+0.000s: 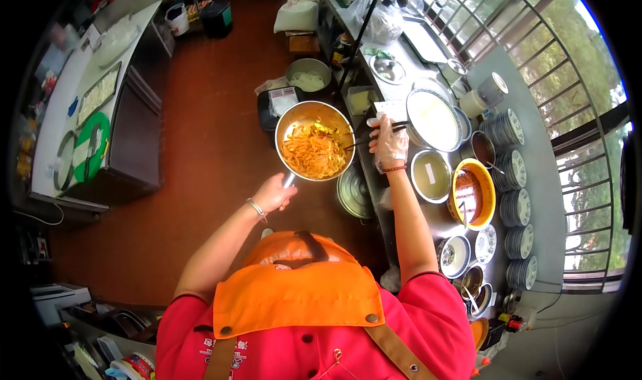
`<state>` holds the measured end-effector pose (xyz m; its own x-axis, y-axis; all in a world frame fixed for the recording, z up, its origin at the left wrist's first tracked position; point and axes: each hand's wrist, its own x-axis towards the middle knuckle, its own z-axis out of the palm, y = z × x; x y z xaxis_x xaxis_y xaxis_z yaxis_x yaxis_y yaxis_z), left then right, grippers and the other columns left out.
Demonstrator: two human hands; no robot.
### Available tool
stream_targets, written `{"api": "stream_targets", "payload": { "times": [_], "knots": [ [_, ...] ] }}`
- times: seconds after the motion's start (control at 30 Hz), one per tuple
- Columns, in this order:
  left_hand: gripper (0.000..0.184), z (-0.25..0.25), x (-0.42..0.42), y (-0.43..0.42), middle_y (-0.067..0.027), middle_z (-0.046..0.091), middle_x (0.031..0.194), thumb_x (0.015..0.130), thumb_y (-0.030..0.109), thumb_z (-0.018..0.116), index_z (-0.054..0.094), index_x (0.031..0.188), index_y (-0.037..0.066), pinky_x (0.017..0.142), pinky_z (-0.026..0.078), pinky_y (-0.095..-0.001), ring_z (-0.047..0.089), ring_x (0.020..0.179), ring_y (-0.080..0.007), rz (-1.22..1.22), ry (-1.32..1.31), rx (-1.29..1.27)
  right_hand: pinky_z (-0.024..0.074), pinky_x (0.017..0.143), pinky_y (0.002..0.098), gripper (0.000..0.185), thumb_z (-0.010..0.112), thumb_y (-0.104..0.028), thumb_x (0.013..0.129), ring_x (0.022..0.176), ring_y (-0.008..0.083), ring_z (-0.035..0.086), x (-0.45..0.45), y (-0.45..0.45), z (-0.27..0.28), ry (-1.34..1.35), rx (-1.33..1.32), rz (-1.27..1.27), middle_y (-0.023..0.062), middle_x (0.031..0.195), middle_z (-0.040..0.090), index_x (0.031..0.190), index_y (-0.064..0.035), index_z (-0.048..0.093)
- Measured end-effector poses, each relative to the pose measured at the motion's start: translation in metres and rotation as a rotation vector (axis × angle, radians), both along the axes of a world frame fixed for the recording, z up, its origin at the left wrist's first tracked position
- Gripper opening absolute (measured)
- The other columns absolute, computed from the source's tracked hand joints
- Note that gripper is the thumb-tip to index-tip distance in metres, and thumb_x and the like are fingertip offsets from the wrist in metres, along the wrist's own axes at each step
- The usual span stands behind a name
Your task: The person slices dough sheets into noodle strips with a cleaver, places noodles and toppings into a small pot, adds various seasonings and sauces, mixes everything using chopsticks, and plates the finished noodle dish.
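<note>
My left hand [273, 194] is wrapped round the handle of a metal pan [287, 118], which it holds up over the floor. Orange-brown shredded food [314, 151] fills much of the pan. In a clear plastic glove, my right hand [389, 143] grips dark chopsticks [364, 141], whose tips reach over the pan's right rim to the food. Just right of that hand, a white round dish [433, 120] stands on the counter. Below it are a bowl of pale liquid [430, 176] and a yellow bowl with reddish sauce [473, 194].
Stacked plates [513, 170] line the right counter beside the barred window. A metal bowl with white contents [308, 80] and a scale [282, 102] are beyond the pan. Across the red floor, the left counter holds a green board [91, 147]. A lidded pot [354, 193] stands low below the counter edge.
</note>
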<state>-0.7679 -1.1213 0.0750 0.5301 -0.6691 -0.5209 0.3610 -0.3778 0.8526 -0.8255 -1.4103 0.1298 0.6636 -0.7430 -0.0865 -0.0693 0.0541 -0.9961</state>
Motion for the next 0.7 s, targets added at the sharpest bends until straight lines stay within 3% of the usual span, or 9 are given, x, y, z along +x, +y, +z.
{"api": "stream_targets", "payload": {
  "times": [0.07, 0.2, 0.33, 0.47, 0.57, 0.6, 0.7],
  "knots": [
    [0.016, 0.002, -0.004, -0.005, -0.0023, 0.05, 0.064, 0.089, 0.01, 0.06, 0.046, 0.092, 0.004, 0.041, 0.04, -0.0249, 0.047, 0.047, -0.0094, 0.012, -0.012, -0.025, 0.0408, 0.035, 0.0258, 0.043, 0.052, -0.036, 0.097, 0.037, 0.015, 0.049, -0.003, -0.001, -0.028, 0.024, 0.045, -0.079, 0.0102, 0.059, 0.057, 0.078, 0.0017, 0.061],
    [0.018, -0.008, -0.006, -0.015, -0.0026, 0.051, 0.064, 0.09, 0.012, 0.062, 0.047, 0.096, 0.003, 0.041, 0.042, -0.0254, 0.048, 0.047, -0.0093, -0.108, -0.155, 0.115, 0.0362, 0.036, 0.0254, 0.033, 0.053, -0.032, 0.096, 0.041, 0.014, 0.047, -0.003, 0.015, -0.091, -0.056, 0.493, -0.201, 0.0102, 0.067, 0.062, 0.08, -0.0038, 0.057],
    [0.018, -0.005, 0.0, -0.015, -0.0025, 0.052, 0.063, 0.09, 0.012, 0.062, 0.047, 0.094, 0.003, 0.041, 0.042, -0.0252, 0.049, 0.046, -0.0096, -0.123, -0.15, 0.122, 0.0389, 0.039, 0.0274, 0.033, 0.05, -0.031, 0.098, 0.05, 0.016, 0.052, 0.003, -0.002, -0.074, -0.179, 0.629, -0.164, 0.0135, 0.076, 0.065, 0.084, -0.0018, 0.057],
    [0.018, -0.003, 0.003, -0.02, -0.0027, 0.052, 0.062, 0.089, 0.012, 0.063, 0.047, 0.093, 0.003, 0.041, 0.042, -0.0251, 0.048, 0.046, -0.0098, -0.117, -0.091, 0.081, 0.0416, 0.04, 0.0252, 0.034, 0.055, -0.031, 0.097, 0.047, 0.0122, 0.052, 0.009, 0.028, -0.02, -0.205, 0.3, -0.026, 0.0092, 0.074, 0.066, 0.085, -0.0004, 0.063],
    [0.017, 0.004, 0.005, -0.019, -0.0022, 0.051, 0.062, 0.089, 0.012, 0.062, 0.047, 0.092, 0.004, 0.041, 0.04, -0.0248, 0.048, 0.046, -0.0093, -0.092, -0.026, 0.029, 0.0486, 0.045, 0.026, 0.036, 0.054, -0.032, 0.097, 0.055, 0.0147, 0.062, 0.002, 0.033, -0.014, -0.061, -0.018, 0.38, 0.0101, 0.08, 0.069, 0.093, 0.0016, 0.067],
    [0.016, 0.004, 0.006, -0.016, -0.0019, 0.051, 0.063, 0.089, 0.012, 0.062, 0.047, 0.092, 0.004, 0.041, 0.04, -0.0246, 0.048, 0.047, -0.0092, -0.08, 0.006, 0.012, 0.0505, 0.048, 0.026, 0.036, 0.053, -0.031, 0.098, 0.058, 0.0152, 0.065, -0.002, 0.031, 0.007, 0.072, -0.093, 0.348, 0.0083, 0.08, 0.07, 0.093, 0.0016, 0.067],
    [0.017, 0.011, 0.004, -0.014, -0.0014, 0.049, 0.064, 0.088, 0.011, 0.062, 0.046, 0.088, 0.004, 0.041, 0.039, -0.0243, 0.047, 0.049, -0.0087, -0.076, 0.077, -0.045, 0.0509, 0.05, 0.0257, 0.032, 0.053, -0.027, 0.098, 0.059, 0.0139, 0.064, 0.005, 0.0, -0.007, -0.021, -0.079, 0.099, 0.0071, 0.082, 0.07, 0.094, 0.001, 0.067]
  ]
}}
